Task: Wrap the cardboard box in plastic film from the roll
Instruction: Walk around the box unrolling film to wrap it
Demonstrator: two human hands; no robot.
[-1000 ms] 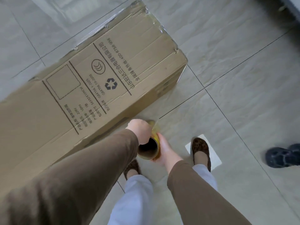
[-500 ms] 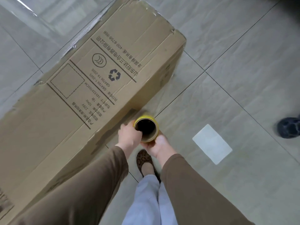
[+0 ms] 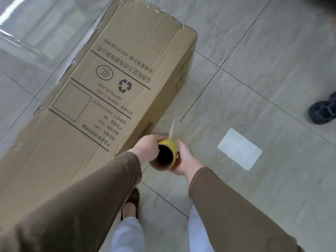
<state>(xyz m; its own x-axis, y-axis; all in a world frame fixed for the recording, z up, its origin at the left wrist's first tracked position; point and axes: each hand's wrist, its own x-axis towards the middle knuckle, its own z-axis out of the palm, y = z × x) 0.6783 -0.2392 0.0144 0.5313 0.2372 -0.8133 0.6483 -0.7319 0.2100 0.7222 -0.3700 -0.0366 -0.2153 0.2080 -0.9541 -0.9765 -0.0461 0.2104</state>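
Observation:
A long cardboard box [image 3: 109, 99] with printed black text lies on the tiled floor, running from lower left to upper middle. Clear film clings to its far end and left side. The film roll [image 3: 166, 155], a cardboard tube with yellow edge, points its open end at me just beside the box's near right edge. My left hand [image 3: 148, 149] grips the roll from the left and my right hand [image 3: 185, 160] cups it from the right. A taut strip of clear film [image 3: 179, 113] stretches from the roll up toward the box's right face.
Grey floor tiles [image 3: 263, 51] spread to the right. A white paper rectangle [image 3: 239, 149] lies on the floor right of the roll. Another person's dark shoe [image 3: 322, 110] is at the right edge. My own foot in a patterned shoe [image 3: 131, 202] stands below the roll.
Both hands have carried the roll forward and rightward along the box's side, and the film strip now shows stretched toward the box's end. I have stepped forward; the white paper lies farther right.

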